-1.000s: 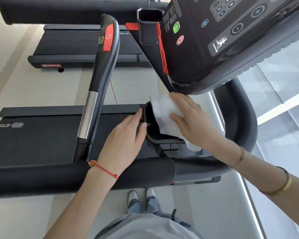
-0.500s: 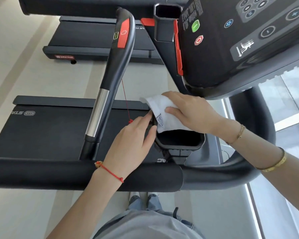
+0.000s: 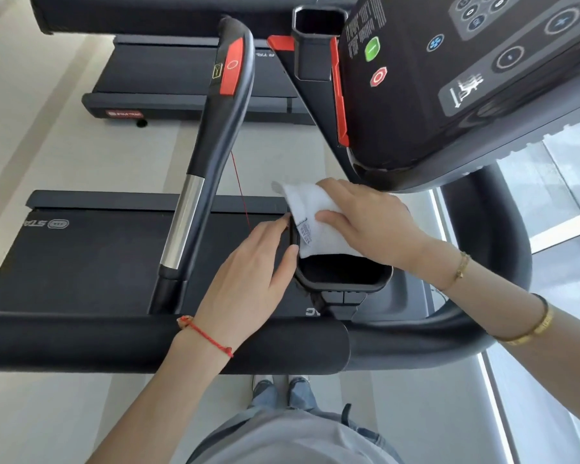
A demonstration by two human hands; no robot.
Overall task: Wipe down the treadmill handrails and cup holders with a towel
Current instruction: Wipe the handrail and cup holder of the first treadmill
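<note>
A white towel (image 3: 315, 212) with a small label lies over the far rim of the black cup holder (image 3: 349, 286), below the console. My right hand (image 3: 372, 226) grips the towel, thumb on top and fingers over its far edge, pressing it onto the rim. With fingers fairly straight, my left hand (image 3: 248, 279) rests against the holder's left wall. The near half of the holder's opening is uncovered. A padded black handrail (image 3: 98, 343) runs across under my left wrist. A curved handrail (image 3: 503, 249) bends round on the right.
An inner handle (image 3: 221, 105) with a red button and a silver grip rises at the left. A second cup holder (image 3: 315, 45) sits beside the console (image 3: 466, 78) at the top. The treadmill belt (image 3: 91, 259) lies below, and another treadmill (image 3: 168, 82) beyond it.
My right hand has drawn the towel from deep inside the cup holder up to its far rim, uncovering the near opening. My left hand has stayed on the holder's left side.
</note>
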